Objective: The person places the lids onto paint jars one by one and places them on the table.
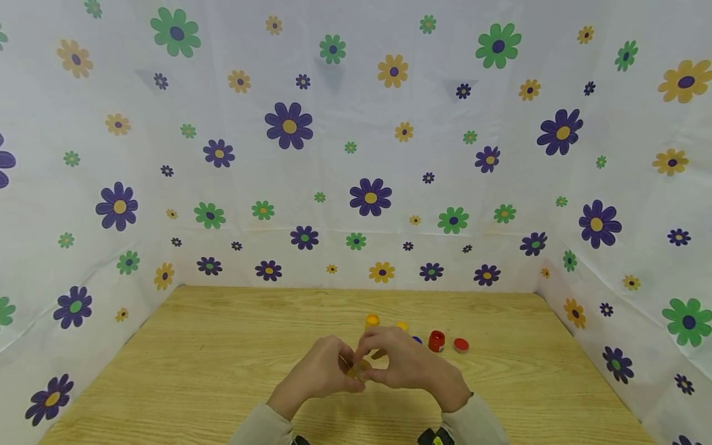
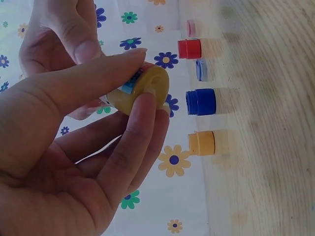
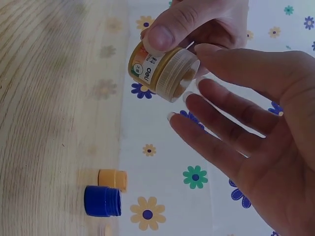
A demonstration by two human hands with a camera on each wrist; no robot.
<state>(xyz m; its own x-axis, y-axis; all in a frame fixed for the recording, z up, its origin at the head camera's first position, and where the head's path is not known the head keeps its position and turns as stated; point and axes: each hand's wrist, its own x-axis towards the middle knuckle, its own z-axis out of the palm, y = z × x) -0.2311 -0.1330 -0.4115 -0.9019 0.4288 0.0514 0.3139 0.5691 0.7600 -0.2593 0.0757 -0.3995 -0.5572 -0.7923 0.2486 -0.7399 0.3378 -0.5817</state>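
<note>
Surface: wood-grained tabletop (image 1: 222, 358), pale yellow-brown, running to a straight far edge at 12 o'clock from the person.

Surround: white curtain (image 1: 334, 173) at 9, 12 and 3 o'clock, printed with purple, green and yellow-orange flowers; creases and a horizontal fold line visible.

Standing items, by the clock from the held piece in the head view, 12 being the far edge:
- Orange-yellow jar (image 1: 372, 320), at 12.
- Yellow piece (image 1: 402, 326), between 1 and 2, partly hidden by the right hand (image 1: 408, 361).
- Red jar (image 1: 436, 341), uncapped, between 2 and 3.
- Red lid (image 1: 461, 345), flat, just beyond the red jar, nearer 3.
- Blue jar (image 2: 201, 102), between the orange-yellow jar and the red jar in the left wrist view; blue lid (image 2: 201, 70) beside it, on the red jar's side.

Principal item: mustard-yellow jar (image 3: 152, 66), one, small and round, held above the tabletop near the person and tilted on its side. White label with dark print, "deli" legible, and an orange patch; a blue patch shows from the left wrist view. Clear ribbed lid (image 3: 177, 76), seated, turned toward the right hand. Base smooth, round, ochre.

Grip: left hand (image 1: 322, 371) clamped on the mustard-yellow jar between thumb and fingers. Right hand has thumb and fingertips about the clear lid, the fingers spread; whether they pinch it cannot be told.

Sleeves (image 1: 475, 423): pale, at 5 and 7 o'clock.
</note>
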